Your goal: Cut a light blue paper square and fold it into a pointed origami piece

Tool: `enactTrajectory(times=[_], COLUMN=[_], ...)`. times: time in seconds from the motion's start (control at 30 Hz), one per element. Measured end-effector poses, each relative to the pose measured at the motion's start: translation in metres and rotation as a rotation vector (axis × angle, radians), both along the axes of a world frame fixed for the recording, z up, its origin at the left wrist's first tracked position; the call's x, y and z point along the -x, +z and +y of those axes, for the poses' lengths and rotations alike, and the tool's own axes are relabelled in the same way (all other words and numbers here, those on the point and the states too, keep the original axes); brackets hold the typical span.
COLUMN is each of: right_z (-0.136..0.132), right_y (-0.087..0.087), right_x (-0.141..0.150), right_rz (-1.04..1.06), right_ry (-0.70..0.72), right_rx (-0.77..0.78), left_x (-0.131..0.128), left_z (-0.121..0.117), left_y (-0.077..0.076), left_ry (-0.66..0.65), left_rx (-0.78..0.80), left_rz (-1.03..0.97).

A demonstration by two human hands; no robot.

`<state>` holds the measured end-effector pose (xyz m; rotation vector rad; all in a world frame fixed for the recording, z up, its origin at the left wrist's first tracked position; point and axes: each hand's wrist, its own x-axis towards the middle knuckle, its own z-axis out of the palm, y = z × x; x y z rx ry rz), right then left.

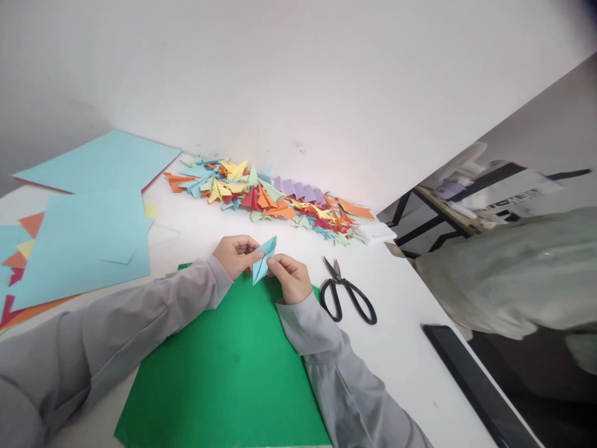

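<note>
A small light-blue folded paper piece point(263, 259) is pinched between both hands above the far edge of a large green sheet point(228, 373). My left hand point(236, 254) grips its left side with fingers curled. My right hand point(291, 278) holds its right lower edge, fingers closed on it. Both arms wear grey sleeves.
Black scissors point(347, 292) lie right of the hands. A long pile of colourful folded paper shapes point(265, 196) runs along the wall. Large light-blue sheets point(88, 239) lie left over orange and red ones. A black flat object point(471, 379) sits at the table's right edge, beside someone's pale garment point(522, 274).
</note>
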<state>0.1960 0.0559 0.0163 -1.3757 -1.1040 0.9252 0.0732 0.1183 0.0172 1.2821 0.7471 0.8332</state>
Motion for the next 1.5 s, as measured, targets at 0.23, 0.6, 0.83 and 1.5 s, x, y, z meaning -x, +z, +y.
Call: enactTrajectory(times=[0.23,0.6,0.83,1.5], right_z=[0.0,0.0,-0.001,-0.002], right_y=[0.0,-0.007,-0.003,-0.002], right_x=[0.001,-0.005,-0.002,0.002], right_rz=[-0.036,0.084,0.037,0.092], right_ry=[-0.031,-0.005,-0.027,-0.018], right_rx=[0.008,0.033,0.022,0.026], left_x=[0.002,0.001,0.001,0.002], left_z=[0.001,0.002,0.002,0.0], left_y=[0.004,-0.002,0.0,0.002], left_ry=[-0.042,-0.082,-0.098,-0.006], left_rx=[0.044,0.038,0.042,-0.182], left_rz=[0.01,-0.027,-0.016,0.09])
